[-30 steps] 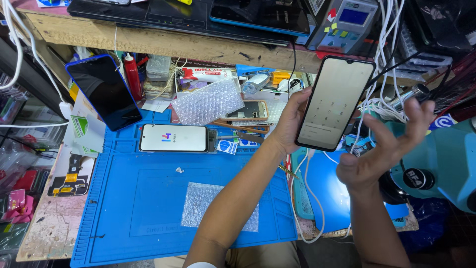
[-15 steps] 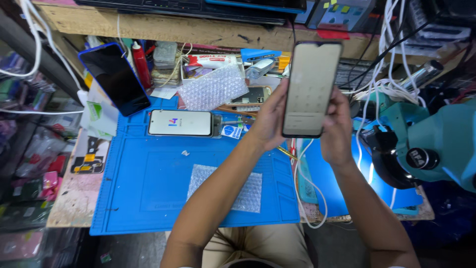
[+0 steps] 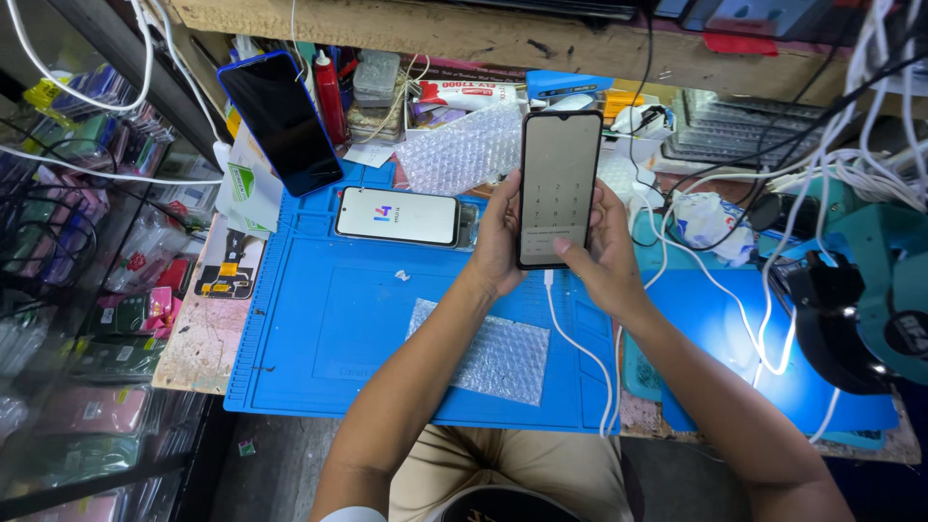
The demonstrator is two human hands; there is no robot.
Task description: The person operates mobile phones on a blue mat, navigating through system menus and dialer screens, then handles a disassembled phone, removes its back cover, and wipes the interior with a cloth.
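You are sitting at the table (image 3: 208,338) with its blue repair mat (image 3: 329,319) | you are holding the smartphone (image 3: 559,188) upright above the mat, white cable (image 3: 580,348) hanging below | left hand (image 3: 498,237) is wrapping its left edge | right hand (image 3: 604,246) is gripping the right edge, thumb on the lit screen.
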